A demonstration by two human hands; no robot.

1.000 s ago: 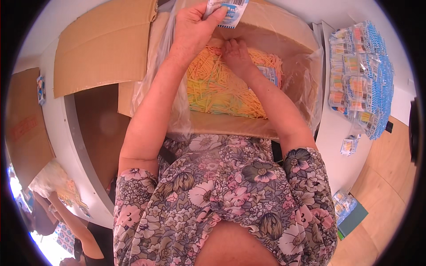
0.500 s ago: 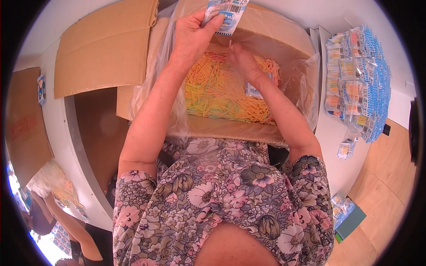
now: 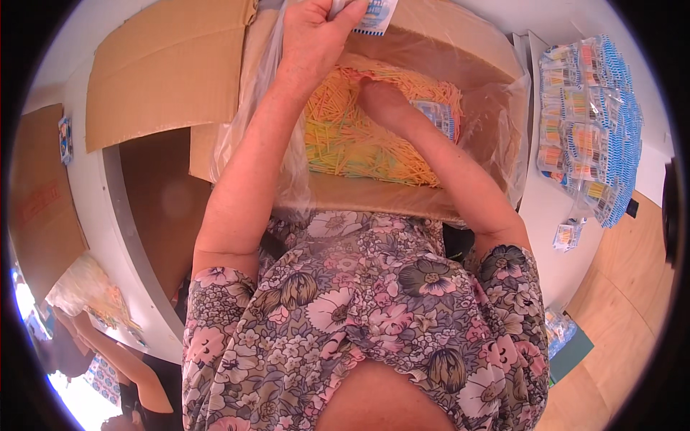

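Note:
At the top edge of the head view, my left hand (image 3: 316,39) is closed on a small blue-and-white plastic packet (image 3: 375,18), partly cut off by the frame. My right hand (image 3: 386,106) reaches down onto a heap of thin orange, yellow, pink and green sticks (image 3: 359,147), its fingertips hidden and blurred, so I cannot tell what they hold. The sticks lie in an open cardboard box (image 3: 381,202) lined with clear plastic film (image 3: 296,183). Another blue-and-white packet (image 3: 435,117) rests on the sticks beside my right wrist.
Rows of filled packets (image 3: 589,129) are piled on the white surface to the right, with one loose packet (image 3: 566,235) nearer me. A cardboard flap (image 3: 169,72) stands at the left. Another person's arm (image 3: 118,355) reaches toward a plastic bag (image 3: 90,287) at lower left.
My right hand has gone from above the sticks, where it held a thin pink stick, down onto the heap. My left hand and its packet have shifted slightly upward in the picture.

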